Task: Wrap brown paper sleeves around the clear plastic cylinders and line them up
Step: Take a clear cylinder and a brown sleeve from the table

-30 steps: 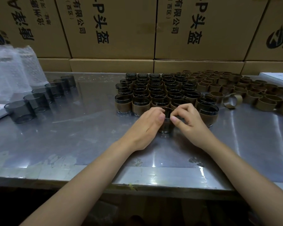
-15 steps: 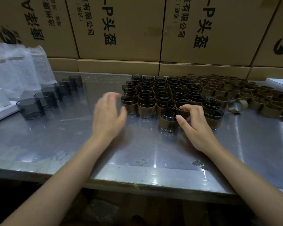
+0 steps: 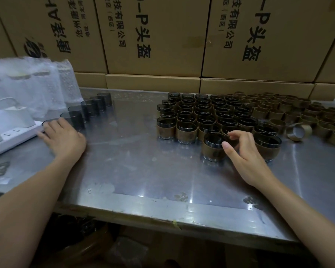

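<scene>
Two hands: both over the steel worktop (image 3: 135, 171), well apart, one at each side.
Left hand (image 3: 63, 137): lies flat at the left, fingers straight, covering the nearest cup of the bare row and touching it; whether it grips I cannot tell, the fingers look relaxed.
Bare row (image 3: 89, 108): smoky clear cylinders with no sleeve, standing upright in a single line that runs from the left hand back toward the boxes.
Right hand (image 3: 244, 149): fingers curled, thumb and fingertips pinching the rim side of the front cup.
Front cup (image 3: 213, 147): sleeved cylinder, upright on the worktop, standing just in front of the block's first row and beside another sleeved one to its right.
Block (image 3: 205, 113): many sleeved cylinders packed in tidy rows, brown band round each, dark rims showing.
Sleeves (image 3: 290, 111): empty brown paper rings, grouped right of the block, most upright.
Loose ring (image 3: 299, 131): one sleeve tipped on its side, near the right end of the front row.
Power strip (image 3: 14, 135): white, at the left edge, touching the left hand's fingertips or just beside them.
Bubble wrap (image 3: 37, 86): white bundles behind the strip.
Boxes (image 3: 153, 39): stacked cardboard with black print along the back.
</scene>
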Demonstrator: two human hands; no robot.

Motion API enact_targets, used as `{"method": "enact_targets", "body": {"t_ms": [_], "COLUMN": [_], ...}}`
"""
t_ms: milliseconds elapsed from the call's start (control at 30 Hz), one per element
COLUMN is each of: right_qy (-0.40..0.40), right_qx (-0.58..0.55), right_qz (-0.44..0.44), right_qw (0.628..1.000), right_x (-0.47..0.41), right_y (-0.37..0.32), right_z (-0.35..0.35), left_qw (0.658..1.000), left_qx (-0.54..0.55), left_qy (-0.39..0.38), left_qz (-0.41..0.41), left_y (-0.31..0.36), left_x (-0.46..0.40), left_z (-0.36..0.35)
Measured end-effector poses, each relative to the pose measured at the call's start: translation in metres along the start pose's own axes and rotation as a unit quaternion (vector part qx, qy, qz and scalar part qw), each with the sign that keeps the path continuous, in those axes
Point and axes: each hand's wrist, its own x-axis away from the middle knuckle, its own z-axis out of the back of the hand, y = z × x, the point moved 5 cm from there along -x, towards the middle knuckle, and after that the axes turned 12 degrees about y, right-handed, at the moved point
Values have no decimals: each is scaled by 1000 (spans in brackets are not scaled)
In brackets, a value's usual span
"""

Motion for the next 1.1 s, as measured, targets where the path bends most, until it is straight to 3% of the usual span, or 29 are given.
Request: {"method": "enact_targets", "body": {"t_ms": [167,267,400,500,700,833,900,1033,1100], "right_qy": [1,2,10,17,19,32,53,55,49], "right_qx": [-5,-4,0,4,62,95,100,100,103], "right_qz": [-2,3,14,28,118,196,197,211,208], "right_qw": [1000,1000,1000,999,991,976,974,971,972], "right_x": [0,0,1,2,7,14,14,16,17], "right_y": [0,-1,-4,-8,-26,-44,-47,-51,-53], "right_z": [0,-1,0,2,6,3,5,5,4], "left_qw": [997,987,940,897,791,657,603,570,606], "left_qx": [-10,45,197,311,557,692,700,670,654], "left_qy": [23,21,-15,-54,-125,-299,-372,-460,-441], "left_qz": [-73,-153,-277,-310,-219,25,93,118,101], "left_y": [10,29,71,104,172,209,218,218,218], "left_x": [7,22,61,94,135,161,172,183,181], "left_z": [8,23,53,72,100,90,81,71,67]}}
